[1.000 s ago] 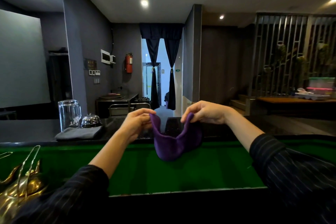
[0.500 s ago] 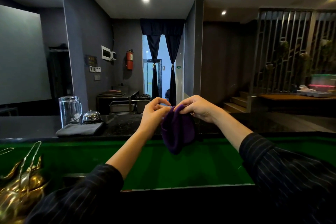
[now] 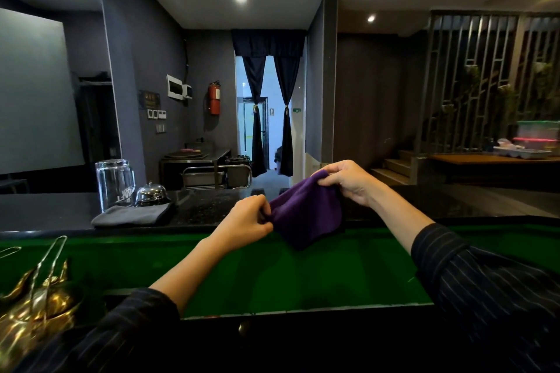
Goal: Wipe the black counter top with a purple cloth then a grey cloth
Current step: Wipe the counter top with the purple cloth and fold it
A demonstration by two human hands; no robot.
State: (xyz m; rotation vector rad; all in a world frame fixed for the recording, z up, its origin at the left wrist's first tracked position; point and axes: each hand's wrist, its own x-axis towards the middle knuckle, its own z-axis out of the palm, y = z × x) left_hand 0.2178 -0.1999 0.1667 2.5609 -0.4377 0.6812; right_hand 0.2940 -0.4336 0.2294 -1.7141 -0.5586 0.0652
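A purple cloth (image 3: 306, 215) hangs folded in the air between my two hands, above the near edge of the black counter top (image 3: 206, 209). My left hand (image 3: 247, 218) pinches its lower left corner. My right hand (image 3: 348, 180) grips its upper right corner, held higher. The cloth's lowest corner dangles over the green surface (image 3: 303, 275) below the counter. A folded grey cloth (image 3: 133, 215) lies flat on the counter top to the left.
An upturned glass pitcher (image 3: 114, 183) and a chrome service bell (image 3: 150, 193) stand on the counter behind the grey cloth. Brass-coloured utensils (image 3: 33, 297) sit at the lower left. A wooden table with plastic containers (image 3: 536, 142) is far right.
The cloth went from drooping between spread hands, to bunched with hands together, to folded and stretched diagonally. My left hand dropped lower; my right hand moved right.
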